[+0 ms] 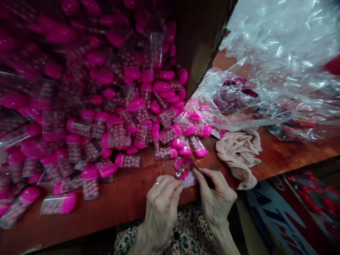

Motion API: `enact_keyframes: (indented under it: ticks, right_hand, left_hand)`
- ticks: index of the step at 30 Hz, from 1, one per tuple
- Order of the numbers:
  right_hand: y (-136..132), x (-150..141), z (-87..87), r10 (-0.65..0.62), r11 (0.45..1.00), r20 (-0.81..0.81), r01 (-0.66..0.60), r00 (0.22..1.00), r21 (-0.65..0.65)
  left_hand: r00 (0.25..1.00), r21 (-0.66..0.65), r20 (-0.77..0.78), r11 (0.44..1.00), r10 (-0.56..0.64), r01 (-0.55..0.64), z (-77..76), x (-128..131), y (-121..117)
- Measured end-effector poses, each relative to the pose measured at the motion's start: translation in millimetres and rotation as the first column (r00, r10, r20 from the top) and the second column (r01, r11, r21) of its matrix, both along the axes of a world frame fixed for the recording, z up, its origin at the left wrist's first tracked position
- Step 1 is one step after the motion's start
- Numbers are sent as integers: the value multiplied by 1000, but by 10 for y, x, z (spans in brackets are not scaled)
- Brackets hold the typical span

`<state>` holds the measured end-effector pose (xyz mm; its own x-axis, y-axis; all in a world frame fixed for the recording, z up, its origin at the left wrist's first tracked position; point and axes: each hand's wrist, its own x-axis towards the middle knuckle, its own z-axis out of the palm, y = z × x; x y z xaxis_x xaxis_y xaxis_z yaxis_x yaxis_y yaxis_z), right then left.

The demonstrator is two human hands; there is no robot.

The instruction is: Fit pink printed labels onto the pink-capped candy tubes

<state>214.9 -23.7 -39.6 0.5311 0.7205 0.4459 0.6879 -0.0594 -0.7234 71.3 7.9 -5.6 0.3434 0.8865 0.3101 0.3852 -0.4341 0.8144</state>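
Observation:
Both hands are at the front edge of the table, pinching a small pink printed label (183, 168) with a pale lower part. My left hand (162, 202), with a gold ring on one finger, is closed at the label's lower left corner. On the right side, the thumb and fingers of my right hand (216, 193) grip the same label. Just beyond it lie clear plastic containers (130, 161) with bright pink caps, filled with small round pinkish balls. They form a large heap that spreads away to the left.
A cardboard panel (196, 46) rises behind the heap. Clear plastic bags (265, 78) holding pink printed pieces lie at the right. A crumpled beige cloth (240, 152) rests on the reddish-brown table (119, 198). Below its right edge are a printed box (281, 216) and red-capped items (316, 194).

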Motion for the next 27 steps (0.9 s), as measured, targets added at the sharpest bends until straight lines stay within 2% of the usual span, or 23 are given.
enact_keyframes:
  ticks: [4,7,11,14,16,18,19,20,22,24,25,27]
  right_hand:
    - [-44,10,-12,-8,1000,-42,7,999,-15]
    - [-49,19,-21,-6,1000,-85,4,996,-18]
    - [-31,39,-6,-65,996,-261,77,963,38]
    - [-41,55,46,-139,984,-388,170,911,45]
    - [-61,45,113,-159,981,-460,193,874,29]
    - [-81,5,199,-144,984,-558,179,817,8]
    - [-89,-26,242,-127,988,-599,153,791,-8]
    - [-95,-63,280,-108,993,-627,116,771,-27]
    - [-100,-143,331,-67,998,-639,42,766,-55]
    - [-95,-207,338,-26,998,-625,-21,780,-67]
    - [-90,-227,325,-9,997,-612,-41,791,-67]
    - [-77,-238,279,14,996,-575,-61,818,-62]
  left_hand:
    - [999,146,-21,988,-45,47,-58,37,-3]
    - [980,237,-180,964,-80,122,-123,90,-1]
    - [936,256,-340,948,-94,189,-172,139,1]
    - [957,212,-267,962,-113,173,-145,119,2]
    - [990,117,-115,989,-81,94,-92,90,14]
    - [996,-75,82,997,-23,29,-18,65,41]
    - [985,-199,175,980,9,26,22,60,59]
    - [966,-325,256,944,35,52,62,59,79]
    - [922,-542,373,830,98,131,125,73,117]
    - [890,-676,418,717,181,172,156,98,148]
    - [879,-709,424,684,216,174,157,111,160]
    - [867,-720,429,675,251,161,140,133,176]
